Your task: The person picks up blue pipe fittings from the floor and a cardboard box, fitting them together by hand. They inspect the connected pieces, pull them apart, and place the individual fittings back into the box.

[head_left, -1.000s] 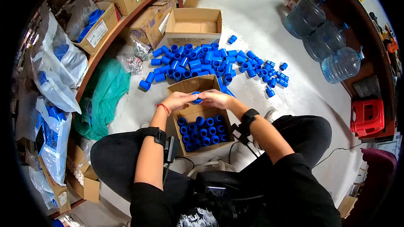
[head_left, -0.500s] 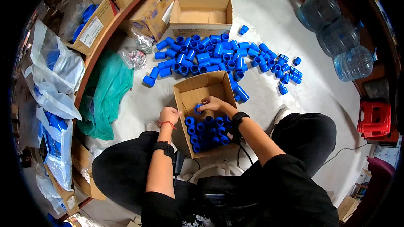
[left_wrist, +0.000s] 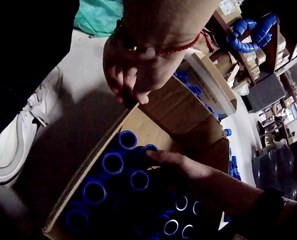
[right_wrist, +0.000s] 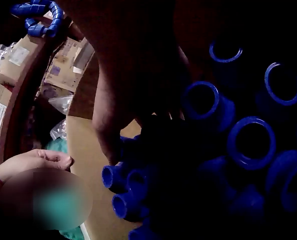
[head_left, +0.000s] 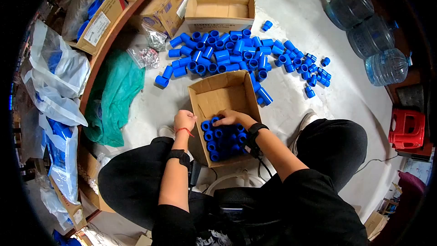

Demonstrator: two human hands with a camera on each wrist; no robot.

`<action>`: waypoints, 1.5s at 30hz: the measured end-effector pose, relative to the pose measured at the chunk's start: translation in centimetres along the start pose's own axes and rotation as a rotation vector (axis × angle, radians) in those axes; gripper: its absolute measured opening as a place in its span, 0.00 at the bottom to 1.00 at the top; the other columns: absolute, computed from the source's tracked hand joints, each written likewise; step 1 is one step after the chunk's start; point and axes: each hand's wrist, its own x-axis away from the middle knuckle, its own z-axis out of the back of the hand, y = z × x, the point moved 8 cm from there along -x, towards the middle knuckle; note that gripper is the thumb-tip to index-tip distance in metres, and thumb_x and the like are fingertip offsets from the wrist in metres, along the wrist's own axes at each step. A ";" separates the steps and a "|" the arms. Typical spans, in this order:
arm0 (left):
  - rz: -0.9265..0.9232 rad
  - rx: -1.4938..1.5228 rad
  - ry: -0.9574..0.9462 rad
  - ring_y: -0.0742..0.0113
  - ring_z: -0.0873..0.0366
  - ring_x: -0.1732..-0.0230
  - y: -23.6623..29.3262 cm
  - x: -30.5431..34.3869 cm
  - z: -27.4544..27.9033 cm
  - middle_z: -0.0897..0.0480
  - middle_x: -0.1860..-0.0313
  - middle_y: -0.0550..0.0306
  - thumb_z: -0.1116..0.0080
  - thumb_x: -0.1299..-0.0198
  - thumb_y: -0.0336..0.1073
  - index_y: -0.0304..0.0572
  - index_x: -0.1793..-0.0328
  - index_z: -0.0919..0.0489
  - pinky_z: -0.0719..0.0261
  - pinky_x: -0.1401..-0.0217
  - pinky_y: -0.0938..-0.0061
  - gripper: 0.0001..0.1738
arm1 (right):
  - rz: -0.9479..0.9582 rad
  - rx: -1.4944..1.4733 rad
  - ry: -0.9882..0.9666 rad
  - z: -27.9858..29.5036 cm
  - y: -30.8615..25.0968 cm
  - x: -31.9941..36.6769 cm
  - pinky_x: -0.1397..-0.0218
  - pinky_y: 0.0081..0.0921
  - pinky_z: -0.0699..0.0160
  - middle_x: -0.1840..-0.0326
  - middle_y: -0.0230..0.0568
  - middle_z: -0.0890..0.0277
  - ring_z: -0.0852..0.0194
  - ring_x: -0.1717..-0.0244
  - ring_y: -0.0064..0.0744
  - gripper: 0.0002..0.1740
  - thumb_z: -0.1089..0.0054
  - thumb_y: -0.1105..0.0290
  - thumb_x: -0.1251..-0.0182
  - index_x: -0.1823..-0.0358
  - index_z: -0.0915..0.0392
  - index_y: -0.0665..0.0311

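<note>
An upright cardboard box (head_left: pixel 227 96) stands on the floor between the person's legs. Blue pipe fittings (left_wrist: pixel 94 192) fill its near part, set on end with their round mouths up. Inside the box, the right hand (head_left: pixel 230 117) grips a blue pipe fitting (left_wrist: pixel 150 148) beside the others, thumb and fingers round its top. At the left rim, the left hand (head_left: pixel 185 120) pinches the cardboard edge between thumb and curled fingers. In the right wrist view, the right fingertips are mostly lost in shadow.
Beyond the box lies a loose heap of blue pipe fittings (head_left: pixel 223 55), with a second open carton (head_left: pixel 221 23) behind it. A green bag (head_left: pixel 116 98) and a shelf with boxes stand at left. Large water bottles (head_left: pixel 387 67) and a red container (head_left: pixel 406 129) are at right.
Both hands held a fitting together above the box; then they parted. The right hand lowered the fitting into the box among the others, while the left moved to the left rim.
</note>
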 end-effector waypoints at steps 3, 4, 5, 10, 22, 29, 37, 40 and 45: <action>-0.010 -0.039 0.034 0.63 0.22 0.74 0.3 0.1 0.3 0.21 0.79 0.54 0.36 0.63 0.35 0.40 0.75 0.20 0.26 0.69 0.73 0.08 | -0.066 0.168 0.015 -0.2 -0.7 1.1 0.40 0.34 0.46 0.45 0.58 0.41 0.46 0.41 0.50 0.50 0.44 0.35 0.66 0.43 0.40 0.62; -0.020 -0.056 0.028 0.63 0.22 0.74 0.4 0.1 0.2 0.21 0.79 0.54 0.36 0.63 0.35 0.41 0.76 0.20 0.26 0.69 0.73 0.08 | -0.078 0.189 0.022 -0.3 -1.0 1.6 0.40 0.34 0.47 0.45 0.59 0.42 0.47 0.41 0.51 0.50 0.45 0.34 0.65 0.42 0.41 0.61; -0.029 -0.073 0.023 0.63 0.22 0.74 0.4 0.0 0.2 0.21 0.79 0.54 0.36 0.64 0.35 0.41 0.76 0.20 0.26 0.69 0.73 0.08 | -0.090 0.211 0.028 -0.4 -1.3 2.2 0.39 0.34 0.48 0.44 0.60 0.43 0.49 0.40 0.52 0.51 0.46 0.33 0.65 0.42 0.41 0.60; 0.016 -0.090 0.038 0.60 0.22 0.73 0.6 0.3 0.5 0.21 0.78 0.53 0.37 0.64 0.36 0.42 0.77 0.20 0.26 0.68 0.71 0.08 | -0.028 0.177 0.031 -0.6 -2.5 3.1 0.39 0.33 0.48 0.44 0.57 0.42 0.48 0.40 0.50 0.47 0.52 0.32 0.59 0.43 0.39 0.59; 0.055 -0.105 0.062 0.57 0.23 0.71 0.5 0.2 0.4 0.21 0.76 0.50 0.37 0.63 0.37 0.43 0.77 0.20 0.26 0.66 0.68 0.07 | -0.108 0.183 -0.018 1.4 -1.3 4.1 0.51 0.32 0.37 0.58 0.54 0.28 0.32 0.54 0.45 0.29 0.54 0.47 0.47 0.57 0.27 0.68; 0.044 -0.137 0.066 0.58 0.23 0.72 0.3 -0.3 0.0 0.21 0.76 0.51 0.36 0.65 0.36 0.43 0.78 0.20 0.25 0.66 0.68 0.07 | 0.046 0.435 -0.128 0.5 -1.8 4.9 0.64 0.31 0.30 0.68 0.49 0.24 0.26 0.66 0.41 0.22 0.43 0.61 0.57 0.61 0.26 0.67; 0.037 -0.133 0.059 0.57 0.23 0.70 0.6 -0.1 0.4 0.21 0.75 0.51 0.37 0.64 0.36 0.45 0.78 0.20 0.25 0.66 0.68 0.06 | -0.015 0.411 -0.134 0.5 -0.4 4.0 0.57 0.29 0.29 0.60 0.48 0.26 0.27 0.60 0.42 0.28 0.39 0.60 0.62 0.56 0.27 0.66; 0.055 -0.145 0.009 0.55 0.23 0.66 0.6 0.1 0.2 0.21 0.72 0.50 0.38 0.61 0.36 0.46 0.76 0.20 0.25 0.64 0.66 0.06 | -0.012 0.440 -0.143 0.7 -0.5 4.1 0.57 0.28 0.29 0.59 0.48 0.26 0.28 0.59 0.41 0.31 0.38 0.60 0.65 0.54 0.29 0.66; -0.006 -0.159 0.095 0.57 0.23 0.73 0.9 -0.1 0.4 0.22 0.78 0.51 0.37 0.64 0.36 0.44 0.80 0.20 0.26 0.68 0.68 0.06 | -0.040 0.287 -0.158 1.0 0.0 4.3 0.58 0.28 0.29 0.61 0.48 0.26 0.28 0.60 0.39 0.31 0.39 0.60 0.66 0.55 0.28 0.67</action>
